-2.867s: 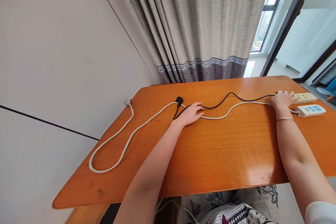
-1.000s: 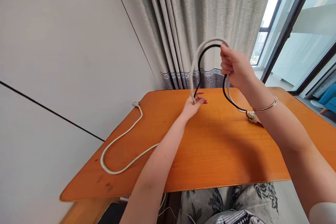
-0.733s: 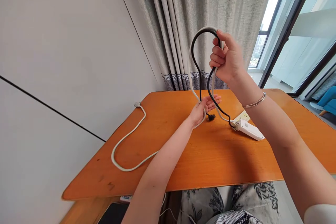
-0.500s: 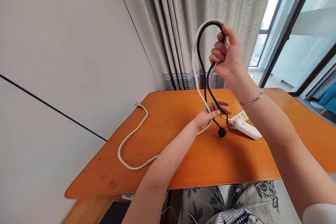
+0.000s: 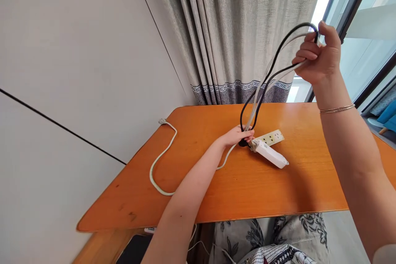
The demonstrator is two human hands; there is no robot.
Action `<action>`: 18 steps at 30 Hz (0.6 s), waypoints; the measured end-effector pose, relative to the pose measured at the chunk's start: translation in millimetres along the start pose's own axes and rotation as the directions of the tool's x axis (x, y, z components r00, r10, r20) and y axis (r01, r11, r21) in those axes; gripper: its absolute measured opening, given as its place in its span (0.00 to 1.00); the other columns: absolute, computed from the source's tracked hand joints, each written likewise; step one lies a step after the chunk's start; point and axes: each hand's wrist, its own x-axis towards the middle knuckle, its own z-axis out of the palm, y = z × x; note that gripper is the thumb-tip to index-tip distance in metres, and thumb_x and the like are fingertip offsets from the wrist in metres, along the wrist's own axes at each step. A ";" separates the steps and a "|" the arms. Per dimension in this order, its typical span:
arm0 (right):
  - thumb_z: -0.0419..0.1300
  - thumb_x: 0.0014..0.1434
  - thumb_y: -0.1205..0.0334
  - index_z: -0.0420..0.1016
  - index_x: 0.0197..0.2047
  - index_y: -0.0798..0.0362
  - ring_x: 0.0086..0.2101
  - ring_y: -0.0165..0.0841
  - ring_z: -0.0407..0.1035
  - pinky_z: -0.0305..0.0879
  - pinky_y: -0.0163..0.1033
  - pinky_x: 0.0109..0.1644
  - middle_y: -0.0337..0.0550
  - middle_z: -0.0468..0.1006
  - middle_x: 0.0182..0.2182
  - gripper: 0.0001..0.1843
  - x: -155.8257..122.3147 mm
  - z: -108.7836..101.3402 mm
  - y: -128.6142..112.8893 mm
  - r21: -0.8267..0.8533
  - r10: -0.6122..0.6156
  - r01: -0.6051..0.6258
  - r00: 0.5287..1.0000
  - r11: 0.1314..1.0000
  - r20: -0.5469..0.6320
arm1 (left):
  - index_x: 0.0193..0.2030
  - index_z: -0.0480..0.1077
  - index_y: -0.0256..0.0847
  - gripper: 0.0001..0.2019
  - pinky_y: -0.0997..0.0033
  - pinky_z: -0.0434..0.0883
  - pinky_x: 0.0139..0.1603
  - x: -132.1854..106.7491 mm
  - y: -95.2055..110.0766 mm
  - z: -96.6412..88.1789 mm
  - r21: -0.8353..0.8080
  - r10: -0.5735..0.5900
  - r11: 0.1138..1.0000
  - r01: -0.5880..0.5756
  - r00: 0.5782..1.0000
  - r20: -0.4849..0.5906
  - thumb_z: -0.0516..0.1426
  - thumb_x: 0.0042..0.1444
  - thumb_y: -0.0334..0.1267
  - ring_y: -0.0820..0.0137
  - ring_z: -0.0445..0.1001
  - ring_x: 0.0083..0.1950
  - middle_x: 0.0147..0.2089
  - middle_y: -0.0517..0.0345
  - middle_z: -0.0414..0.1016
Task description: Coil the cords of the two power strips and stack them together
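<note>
My right hand [image 5: 318,55] is raised high at the right, closed around the folded top of a black cord [image 5: 280,49] and a white cord [image 5: 265,78]. Both cords run down as a stretched loop to my left hand [image 5: 236,135], which pinches them together just above the orange table [image 5: 278,185]. Right beside that hand lie two power strips, a white one [image 5: 270,154] and a cream one [image 5: 271,137]. The rest of the white cord [image 5: 159,163] curves over the table's left part to its plug [image 5: 161,121] at the wall edge.
A grey curtain [image 5: 235,29] hangs behind the table, with a window frame [image 5: 349,8] to the right. A plain wall [image 5: 77,70] runs along the left. My patterned clothing [image 5: 269,239] shows below the table's front edge.
My right hand swung the cord loop up and to the right, pulling it taut. The left hand closed on the cords near the strips, and the strips slid left toward it.
</note>
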 end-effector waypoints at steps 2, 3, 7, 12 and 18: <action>0.43 0.72 0.53 0.71 0.27 0.51 0.17 0.24 0.41 0.57 0.32 0.27 0.26 0.41 0.15 0.26 1.9 -34.8 -5.8 -0.193 0.059 -0.055 0.998 0.980 0.016 | 0.24 0.60 0.41 0.27 0.67 0.70 0.36 -5.7 1.4 -14.2 0.031 -0.035 0.999 0.037 0.998 -0.047 0.67 0.45 0.61 0.77 0.61 0.24 0.20 0.67 0.60; 0.42 0.73 0.53 0.76 0.31 0.54 0.17 0.23 0.44 0.64 0.33 0.31 0.25 0.42 0.14 0.28 2.8 -52.6 -6.8 -0.264 0.059 -0.049 0.998 0.963 0.032 | 0.25 0.60 0.41 0.27 0.70 0.67 0.32 -8.0 1.6 -21.1 0.035 -0.045 0.998 0.047 0.996 -0.073 0.67 0.45 0.60 0.78 0.59 0.23 0.20 0.68 0.58; 0.58 0.67 0.53 0.80 0.36 0.54 0.18 0.27 0.57 0.72 0.42 0.37 0.27 0.50 0.12 0.16 6.8 -117.6 1.5 -0.595 0.301 -0.252 0.953 0.764 -0.016 | 0.27 0.58 0.42 0.28 0.76 0.51 0.23 -13.0 1.8 -41.5 -0.006 -0.109 0.994 0.109 0.983 -0.151 0.70 0.40 0.57 0.81 0.50 0.21 0.21 0.71 0.52; 0.76 0.50 0.50 0.67 0.23 0.51 0.18 0.23 0.54 0.76 0.41 0.37 0.27 0.55 0.16 0.23 6.5 -157.8 28.6 -0.690 0.400 -0.329 0.914 0.644 -0.063 | 0.29 0.60 0.42 0.25 0.75 0.51 0.23 -12.6 -0.8 -46.7 0.031 -0.183 0.981 0.192 0.965 -0.187 0.69 0.42 0.55 0.80 0.51 0.21 0.20 0.71 0.54; 0.69 0.59 0.46 0.58 0.22 0.50 0.17 0.21 0.46 0.67 0.30 0.25 0.27 0.51 0.17 0.28 11.1 -151.4 61.9 -0.306 0.014 -0.079 0.978 0.949 -0.207 | 0.32 0.65 0.40 0.21 0.72 0.63 0.26 -8.2 -10.0 -42.3 0.170 -0.211 0.959 0.225 0.973 -0.096 0.68 0.41 0.50 0.75 0.65 0.24 0.23 0.65 0.67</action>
